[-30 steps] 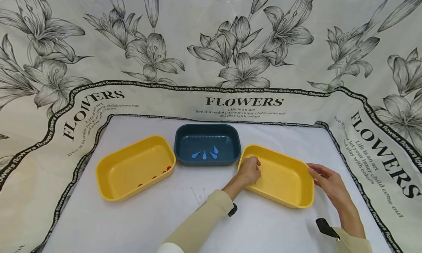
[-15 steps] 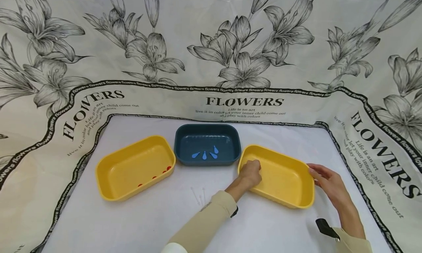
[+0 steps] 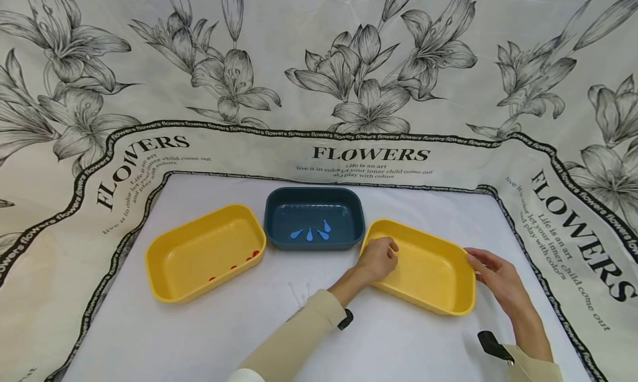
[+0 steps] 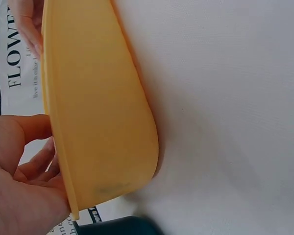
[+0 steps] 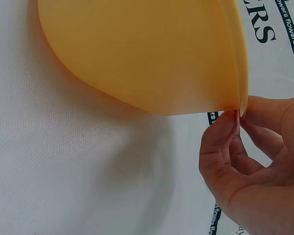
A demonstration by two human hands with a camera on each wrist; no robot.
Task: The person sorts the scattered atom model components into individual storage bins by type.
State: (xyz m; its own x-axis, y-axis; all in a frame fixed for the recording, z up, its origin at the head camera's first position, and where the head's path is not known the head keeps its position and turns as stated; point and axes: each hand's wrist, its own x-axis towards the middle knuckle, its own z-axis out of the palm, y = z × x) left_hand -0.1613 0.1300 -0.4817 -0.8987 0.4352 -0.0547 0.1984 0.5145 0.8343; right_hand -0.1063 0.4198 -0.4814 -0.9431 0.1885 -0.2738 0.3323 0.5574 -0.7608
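In the head view my left hand reaches over the near left corner of the right-hand yellow tray, its fingers bent down inside. The left wrist view has the thumb and bent fingers crossing the tray's rim; the fingertips are hidden behind the wall, so I cannot tell what they hold. At the opposite end my right hand grips the rim. Thumb and fingers pinch that tray edge in the right wrist view. The visible tray floor is bare yellow.
A dark blue tray with several light blue drop-shaped pieces stands at the back middle. Left of it is another yellow tray with several small red pieces. Thin white sticks lie near my left sleeve.
My left hand dipped slightly down and right inside the tray, then shifted back up and left. The right hand and the trays stay in place.
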